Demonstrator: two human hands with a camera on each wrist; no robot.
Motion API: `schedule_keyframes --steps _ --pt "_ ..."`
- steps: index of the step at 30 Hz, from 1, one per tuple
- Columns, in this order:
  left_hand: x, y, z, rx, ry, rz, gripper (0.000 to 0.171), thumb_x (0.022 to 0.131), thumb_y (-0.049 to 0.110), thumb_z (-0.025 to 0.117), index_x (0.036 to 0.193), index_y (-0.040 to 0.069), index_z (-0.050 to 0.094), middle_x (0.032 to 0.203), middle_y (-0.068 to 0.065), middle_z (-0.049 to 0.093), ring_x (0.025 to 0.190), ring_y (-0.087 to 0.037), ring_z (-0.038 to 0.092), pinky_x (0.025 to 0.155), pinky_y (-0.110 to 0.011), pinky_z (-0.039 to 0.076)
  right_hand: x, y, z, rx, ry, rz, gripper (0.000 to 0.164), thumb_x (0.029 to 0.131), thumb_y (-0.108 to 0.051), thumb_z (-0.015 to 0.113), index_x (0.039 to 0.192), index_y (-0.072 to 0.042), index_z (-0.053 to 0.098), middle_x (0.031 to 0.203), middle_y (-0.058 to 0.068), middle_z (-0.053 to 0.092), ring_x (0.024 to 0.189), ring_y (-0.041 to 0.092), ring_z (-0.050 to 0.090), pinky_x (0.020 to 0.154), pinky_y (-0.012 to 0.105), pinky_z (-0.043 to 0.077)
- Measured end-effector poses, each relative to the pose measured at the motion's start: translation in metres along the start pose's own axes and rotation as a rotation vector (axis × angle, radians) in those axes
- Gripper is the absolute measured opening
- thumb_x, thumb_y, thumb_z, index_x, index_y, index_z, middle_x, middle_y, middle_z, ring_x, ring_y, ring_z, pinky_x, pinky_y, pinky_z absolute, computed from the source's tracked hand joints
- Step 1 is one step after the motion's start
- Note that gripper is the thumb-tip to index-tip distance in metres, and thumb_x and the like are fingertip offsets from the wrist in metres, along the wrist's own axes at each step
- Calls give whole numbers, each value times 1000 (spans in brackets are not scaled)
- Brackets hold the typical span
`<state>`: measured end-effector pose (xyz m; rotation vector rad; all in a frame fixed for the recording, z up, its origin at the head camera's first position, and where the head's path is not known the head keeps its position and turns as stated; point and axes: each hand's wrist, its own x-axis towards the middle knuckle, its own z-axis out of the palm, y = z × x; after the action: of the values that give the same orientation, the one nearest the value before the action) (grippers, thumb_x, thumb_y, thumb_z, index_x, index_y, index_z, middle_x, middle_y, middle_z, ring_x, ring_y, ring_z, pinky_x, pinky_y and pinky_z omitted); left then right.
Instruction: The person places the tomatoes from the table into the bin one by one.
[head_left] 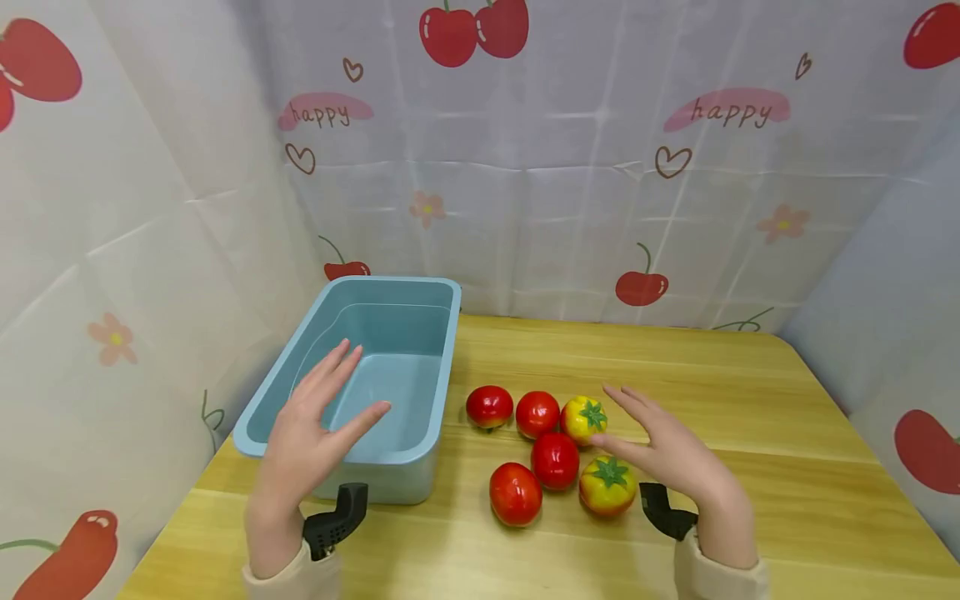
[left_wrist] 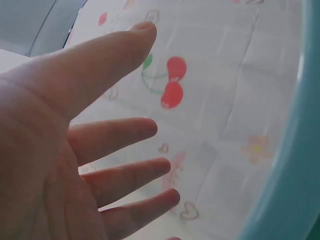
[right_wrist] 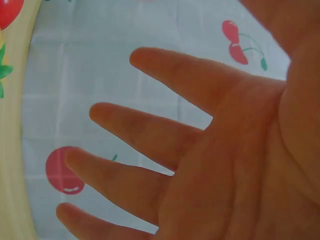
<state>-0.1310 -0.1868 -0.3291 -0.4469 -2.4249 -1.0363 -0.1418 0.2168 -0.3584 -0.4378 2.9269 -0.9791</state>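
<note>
My left hand hovers over the near left part of a light blue plastic tub, fingers extended and thumb spread, holding nothing. The tub's inside shows no contents. In the left wrist view the palm and spread fingers are bare beside the tub's blue rim. Over the table, my right hand is held with straight fingers, just right of a yellow tomato and a yellow-red tomato, both with green leafy tops. Several red tomatoes lie left of these. The right wrist view shows an empty palm.
A light wooden table carries everything. White curtains printed with cherries, hearts and flowers stand behind it and on both sides. Each wrist bears a black camera mount. The tub stands at the table's left side near the curtain.
</note>
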Motion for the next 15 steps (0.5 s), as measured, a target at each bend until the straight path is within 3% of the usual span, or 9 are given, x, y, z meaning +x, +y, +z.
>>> schedule_keyframes --steps 6,10,15 --pt "-4 -18 -18 -86 65 -42 74 72 15 82 138 28 49 147 3 37 135 -21 31 101 -54 31 2 17 -1 79 -72 29 78 79 -50 70 140 -11 43 139 20 42 125 43 38 96 61 34" --pt "-7 -32 -29 -84 32 -95 77 72 15 82 138 31 47 148 7 34 135 -18 31 101 -48 31 3 27 -2 125 -136 54 75 77 -43 75 138 -10 45 138 22 43 123 46 38 93 60 38" --pt "-10 -50 -41 -73 -32 -153 76 75 21 81 141 33 43 149 11 31 137 -22 28 99 -58 29 8 42 0 169 -225 35 73 77 -36 76 136 -4 47 136 22 45 120 49 41 90 59 40"
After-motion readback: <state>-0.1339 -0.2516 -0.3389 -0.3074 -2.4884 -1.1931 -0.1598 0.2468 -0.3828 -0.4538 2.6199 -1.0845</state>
